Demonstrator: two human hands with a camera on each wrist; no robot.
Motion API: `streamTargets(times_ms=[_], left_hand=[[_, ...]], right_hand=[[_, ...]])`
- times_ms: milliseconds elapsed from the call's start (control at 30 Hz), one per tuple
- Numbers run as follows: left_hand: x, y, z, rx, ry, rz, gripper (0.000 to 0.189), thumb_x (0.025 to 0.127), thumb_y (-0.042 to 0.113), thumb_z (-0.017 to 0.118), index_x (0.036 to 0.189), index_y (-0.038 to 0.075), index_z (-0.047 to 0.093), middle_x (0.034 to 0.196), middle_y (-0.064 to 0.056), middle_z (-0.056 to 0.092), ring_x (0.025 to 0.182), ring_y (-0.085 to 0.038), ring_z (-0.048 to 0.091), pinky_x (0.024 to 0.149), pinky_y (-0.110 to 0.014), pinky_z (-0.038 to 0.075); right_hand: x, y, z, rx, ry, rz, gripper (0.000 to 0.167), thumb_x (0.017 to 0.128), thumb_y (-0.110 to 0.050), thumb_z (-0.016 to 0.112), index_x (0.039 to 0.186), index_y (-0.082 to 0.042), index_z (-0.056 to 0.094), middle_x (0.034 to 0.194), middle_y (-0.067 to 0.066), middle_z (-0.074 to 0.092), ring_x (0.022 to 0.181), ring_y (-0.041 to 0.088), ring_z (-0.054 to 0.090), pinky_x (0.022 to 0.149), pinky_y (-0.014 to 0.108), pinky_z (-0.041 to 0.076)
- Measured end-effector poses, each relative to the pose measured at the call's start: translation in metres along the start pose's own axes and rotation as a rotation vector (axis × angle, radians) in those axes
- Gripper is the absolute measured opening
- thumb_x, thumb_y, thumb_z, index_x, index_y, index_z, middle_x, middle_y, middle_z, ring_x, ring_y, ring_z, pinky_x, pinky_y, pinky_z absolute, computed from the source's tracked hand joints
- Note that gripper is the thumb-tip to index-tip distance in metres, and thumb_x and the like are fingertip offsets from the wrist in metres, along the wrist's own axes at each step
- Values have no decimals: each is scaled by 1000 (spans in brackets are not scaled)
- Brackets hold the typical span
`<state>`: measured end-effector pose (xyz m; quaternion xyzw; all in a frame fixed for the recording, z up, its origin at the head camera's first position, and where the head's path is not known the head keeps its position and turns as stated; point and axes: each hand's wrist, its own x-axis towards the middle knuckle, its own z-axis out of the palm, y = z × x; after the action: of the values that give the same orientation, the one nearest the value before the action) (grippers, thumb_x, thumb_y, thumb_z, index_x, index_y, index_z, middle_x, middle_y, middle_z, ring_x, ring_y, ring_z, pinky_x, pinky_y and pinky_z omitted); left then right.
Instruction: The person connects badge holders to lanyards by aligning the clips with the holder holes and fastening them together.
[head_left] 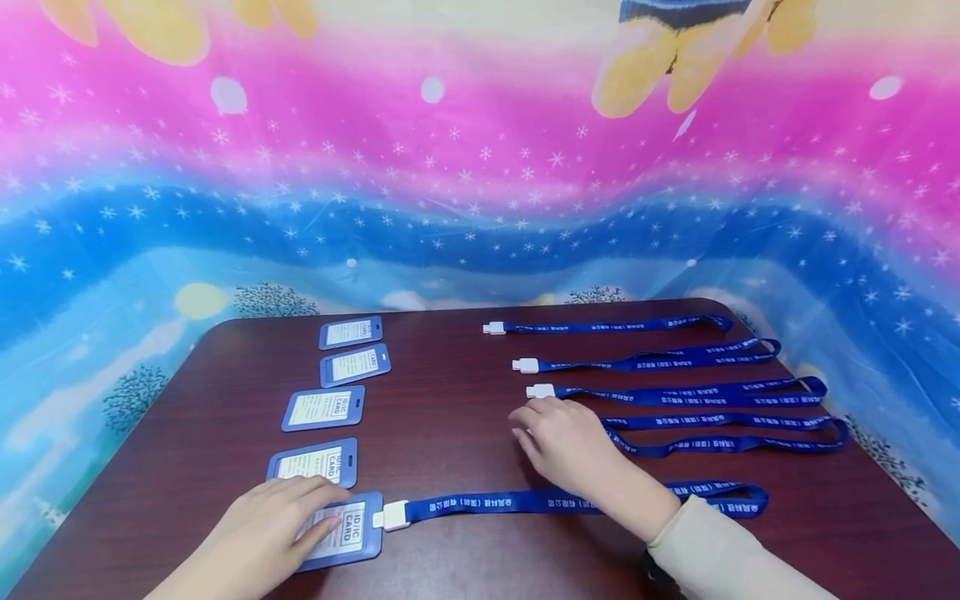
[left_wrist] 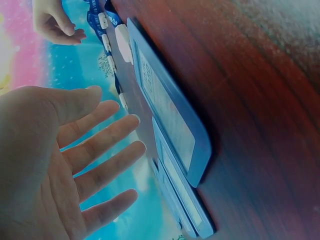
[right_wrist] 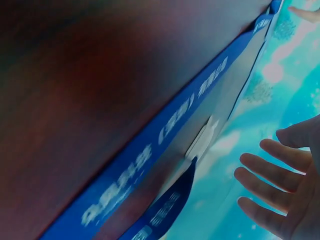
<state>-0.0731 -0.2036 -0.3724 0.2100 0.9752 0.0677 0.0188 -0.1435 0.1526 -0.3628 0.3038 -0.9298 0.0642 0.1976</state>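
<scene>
A blue card holder [head_left: 352, 529] with an ID/IC card lies nearest the front edge, the white clip [head_left: 395, 516] of a blue lanyard [head_left: 495, 502] at its slotted end. My left hand [head_left: 258, 525] overlaps this holder in the head view; its wrist view shows spread fingers [left_wrist: 107, 165] apart from it, holding nothing. My right hand [head_left: 570, 442] hovers above the near lanyards and covers the clip end of the second one [head_left: 720, 445]. Its fingers [right_wrist: 272, 172] are loosely extended around nothing in the right wrist view, with a white clip [right_wrist: 200, 142] on the table beyond them.
Several more blue card holders [head_left: 324, 408] form a column on the left of the brown table [head_left: 442, 383]. Several blue lanyards [head_left: 675, 361] lie in rows on the right, visible white clips [head_left: 528, 365] pointing left. A printed cloth [head_left: 450, 192] hangs behind the table.
</scene>
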Motion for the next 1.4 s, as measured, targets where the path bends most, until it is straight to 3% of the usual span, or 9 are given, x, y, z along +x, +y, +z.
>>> streamTargets(times_ms=[300, 467, 733, 900, 1133, 1267, 1400], left_hand=[[1, 0, 2, 6, 19, 25, 28, 89, 41, 72, 114, 28, 72, 110, 9, 69, 103, -15, 64, 90, -49, 53], [1, 1, 3, 8, 34, 49, 26, 90, 39, 71, 114, 27, 72, 109, 10, 69, 103, -15, 64, 89, -49, 54], [3, 2, 4, -6, 26, 45, 27, 90, 39, 71, 114, 27, 72, 109, 10, 69, 101, -14, 64, 89, -49, 54], [4, 2, 3, -7, 40, 46, 24, 91, 39, 71, 112, 29, 73, 108, 12, 69, 101, -12, 64, 88, -47, 54], [7, -3, 2, 16, 121, 84, 20, 90, 34, 73, 109, 30, 73, 108, 12, 69, 106, -15, 65, 88, -46, 54], [11, -12, 3, 8, 193, 101, 17, 89, 27, 74, 106, 31, 73, 109, 14, 68, 108, -15, 64, 89, -45, 54], [16, -24, 3, -6, 226, 102, 17, 89, 22, 75, 104, 30, 73, 107, 13, 68, 104, -16, 65, 86, -45, 55]], right_hand=[[-3, 22, 5, -34, -68, 51, 24, 82, -22, 82, 103, -13, 76, 94, 2, 73, 83, 18, 68, 77, 36, 58], [-6, 32, 9, 9, -128, 61, 30, 79, -27, 85, 104, -15, 76, 96, 0, 73, 86, 17, 68, 77, 37, 58], [-3, 39, 13, 71, -235, 56, 32, 77, -24, 87, 105, -14, 76, 99, 3, 72, 88, 20, 69, 79, 39, 57], [1, 39, 15, 65, -245, 39, 27, 76, -23, 88, 99, -13, 78, 90, 1, 71, 80, 17, 68, 75, 36, 58], [8, 39, 16, 76, -256, 57, 23, 74, -21, 88, 93, -13, 78, 87, 1, 70, 76, 16, 66, 71, 34, 58], [9, 38, 17, 64, -252, 47, 23, 74, -22, 89, 92, -13, 78, 86, 2, 71, 75, 17, 66, 70, 33, 58], [9, 38, 18, 49, -242, 40, 23, 74, -21, 89, 92, -12, 78, 86, 2, 71, 75, 17, 67, 70, 33, 58]])
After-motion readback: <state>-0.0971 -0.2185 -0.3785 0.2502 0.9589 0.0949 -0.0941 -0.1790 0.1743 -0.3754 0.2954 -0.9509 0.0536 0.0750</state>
